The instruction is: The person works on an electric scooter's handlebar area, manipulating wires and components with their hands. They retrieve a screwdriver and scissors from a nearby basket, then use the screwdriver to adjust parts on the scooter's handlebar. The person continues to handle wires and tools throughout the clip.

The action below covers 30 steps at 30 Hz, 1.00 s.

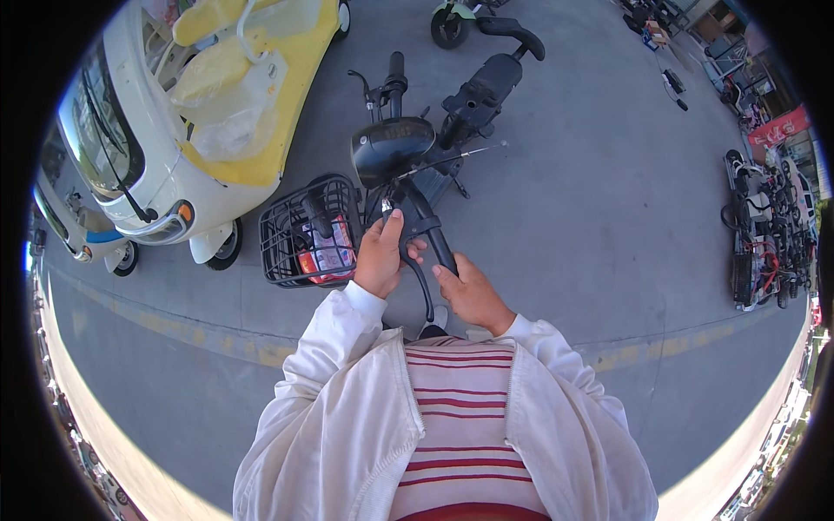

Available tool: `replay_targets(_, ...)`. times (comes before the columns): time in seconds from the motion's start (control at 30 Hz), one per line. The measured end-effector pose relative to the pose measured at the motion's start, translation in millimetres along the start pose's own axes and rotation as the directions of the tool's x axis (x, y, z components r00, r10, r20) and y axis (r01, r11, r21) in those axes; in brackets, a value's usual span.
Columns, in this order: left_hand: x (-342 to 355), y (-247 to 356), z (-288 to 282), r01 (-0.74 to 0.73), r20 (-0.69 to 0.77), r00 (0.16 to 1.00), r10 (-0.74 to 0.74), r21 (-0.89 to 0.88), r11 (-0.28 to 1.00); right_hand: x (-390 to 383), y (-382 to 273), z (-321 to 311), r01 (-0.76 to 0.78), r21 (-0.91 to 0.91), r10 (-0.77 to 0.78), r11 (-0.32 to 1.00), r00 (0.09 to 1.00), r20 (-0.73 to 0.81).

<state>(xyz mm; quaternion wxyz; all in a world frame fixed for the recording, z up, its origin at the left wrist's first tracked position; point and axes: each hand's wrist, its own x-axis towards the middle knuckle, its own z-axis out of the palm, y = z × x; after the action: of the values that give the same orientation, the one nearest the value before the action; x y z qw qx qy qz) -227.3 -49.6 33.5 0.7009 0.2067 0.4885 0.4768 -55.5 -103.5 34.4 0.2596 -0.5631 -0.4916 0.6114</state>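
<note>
A black electric bike (391, 149) stands below me, its handlebar running toward me. My left hand (380, 254) is closed on the brake lever's (421, 286) mount, with its thumb near a small silver fitting (387, 205); the lever curves down past my fingers. Just right of it, my right hand (471, 293) holds the near end of the black handlebar grip (439, 245). A wire basket (276, 265) at the bike's front, left of my hands, holds a red-and-white package (326, 254) and a dark object I cannot make out.
A white-and-yellow small vehicle (143, 195) stands close on the left, another (74, 234) behind it. A light green scooter (450, 26) is beyond the bike. Bikes and parts (764, 234) are crowded along the right, near a red banner (776, 128).
</note>
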Motion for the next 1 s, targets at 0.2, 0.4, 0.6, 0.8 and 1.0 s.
replay_targets(0.2, -1.7, -2.9, 4.1, 0.021, -0.024, 1.000, -0.021, 0.004, 1.000, -1.8, -7.3, -5.1, -0.017, 0.002, 0.017, 1.000, 1.000, 0.011)
replay_targets(0.4, -10.4, 1.0, 11.9, 0.039, -0.058, 0.998, -0.037, 0.034, 0.999, 0.8, -6.1, -8.4, -0.010, 0.007, 0.010, 1.000, 1.000, 0.024)
replay_targets(0.6, 0.8, -14.5, -10.7, 0.050, 0.096, 0.995, -0.041, -0.094, 0.994, 0.1, -2.6, -6.0, -0.040, 0.085, 0.036, 0.996, 0.998, 0.042)
replay_targets(0.8, -6.0, -20.8, 5.0, 0.043, 0.057, 0.998, -0.035, -0.150, 0.988, 3.3, -1.2, -17.1, 0.001, 0.057, -0.006, 0.998, 0.997, 0.082)
replay_targets(1.0, 0.9, -27.4, -4.7, 0.084, 0.126, 0.990, -0.056, -0.225, 0.971, 3.3, -0.3, -15.9, 0.028, 0.044, -0.031, 0.999, 0.997, 0.067)
